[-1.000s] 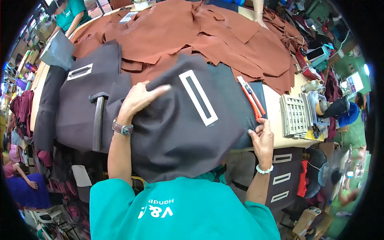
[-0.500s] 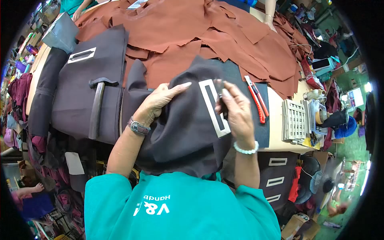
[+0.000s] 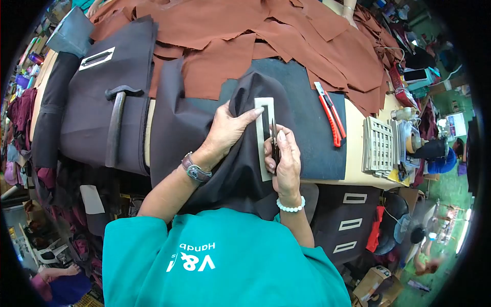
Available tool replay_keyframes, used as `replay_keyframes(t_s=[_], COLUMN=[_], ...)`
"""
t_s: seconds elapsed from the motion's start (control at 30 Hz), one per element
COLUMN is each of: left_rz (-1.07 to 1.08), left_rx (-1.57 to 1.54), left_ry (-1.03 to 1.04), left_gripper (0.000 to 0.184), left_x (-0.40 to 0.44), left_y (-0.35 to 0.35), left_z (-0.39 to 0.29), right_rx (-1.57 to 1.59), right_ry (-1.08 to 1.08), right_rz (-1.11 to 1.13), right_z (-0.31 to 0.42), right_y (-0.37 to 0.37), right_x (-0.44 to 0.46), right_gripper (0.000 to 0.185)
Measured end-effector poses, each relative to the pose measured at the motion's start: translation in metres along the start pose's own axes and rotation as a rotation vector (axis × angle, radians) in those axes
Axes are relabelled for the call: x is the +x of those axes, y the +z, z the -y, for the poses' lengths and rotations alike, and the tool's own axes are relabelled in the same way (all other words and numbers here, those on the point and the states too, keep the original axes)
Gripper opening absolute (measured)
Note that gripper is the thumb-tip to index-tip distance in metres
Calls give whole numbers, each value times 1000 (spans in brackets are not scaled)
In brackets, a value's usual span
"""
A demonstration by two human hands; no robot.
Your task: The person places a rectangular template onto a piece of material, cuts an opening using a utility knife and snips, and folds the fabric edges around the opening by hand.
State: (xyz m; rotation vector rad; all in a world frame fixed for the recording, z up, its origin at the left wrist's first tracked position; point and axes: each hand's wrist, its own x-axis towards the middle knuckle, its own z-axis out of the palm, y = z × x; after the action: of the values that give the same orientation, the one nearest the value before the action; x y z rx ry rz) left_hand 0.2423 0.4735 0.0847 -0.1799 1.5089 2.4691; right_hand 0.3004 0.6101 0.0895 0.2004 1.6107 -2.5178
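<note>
Dark fabric (image 3: 204, 120) is bunched up at the table's front edge, with a white rectangular frame (image 3: 261, 138) on it. My left hand (image 3: 227, 128) grips the fabric, its thumb on the upper part of the frame. Small dark snips (image 3: 274, 140) are held in my right hand (image 3: 286, 158), their blades pointing up beside the frame's slot. Right of the fabric, a red utility knife (image 3: 331, 115) lies on the dark cutting mat (image 3: 312, 158).
A hammer (image 3: 116, 123) rests on stacked dark panels (image 3: 82, 123) at left. Brown sheets (image 3: 204, 25) cover the back. Pale slotted frames (image 3: 378, 146) are piled at right. Another person's hand (image 3: 349, 16) touches the far edge.
My right hand has picked up the snips from the mat and brought them left to the white frame. The fabric is now folded up more steeply, and my left thumb has moved onto the frame.
</note>
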Motion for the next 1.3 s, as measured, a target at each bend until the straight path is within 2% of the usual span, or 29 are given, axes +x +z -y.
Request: replay_keyframes(t_s=[0.07,0.1,0.2,0.23,0.33,0.43,0.53,0.63,0.93,1.3], left_rz=[-73,-59,-167,-169,-128,-139,34,68,112,121], left_rx=[-24,-31,-66,-137,-203,-144,-222,-187,-94,-4], left_ry=[92,74,-176,-176,-188,-188,-119,-98,40,59], left_gripper=[26,28,44,58,69,55,32,17,17,14], left_x=[4,5,-4,3,9,7,-5,-8,-18,-23], left_y=[1,3,14,6,-3,-2,8,8,10,12], left_z=[8,3,-17,-6,5,6,-8,-7,-10,-12], right_rx=[11,19,68,90,91,113,131,77,46,73], right_ry=[6,10,22,25,38,87,165,177,122,119], right_rz=[-3,-7,-19,-25,-24,-13,-10,-6,14,10], right_z=[1,1,0,-1,0,3,12,18,21,15], right_y=[-3,-3,-5,-6,-8,-11,-13,-15,-10,-14], right_x=[1,0,2,3,4,5,4,4,3,1], right_gripper=[22,22,20,19,19,20,21,21,22,19])
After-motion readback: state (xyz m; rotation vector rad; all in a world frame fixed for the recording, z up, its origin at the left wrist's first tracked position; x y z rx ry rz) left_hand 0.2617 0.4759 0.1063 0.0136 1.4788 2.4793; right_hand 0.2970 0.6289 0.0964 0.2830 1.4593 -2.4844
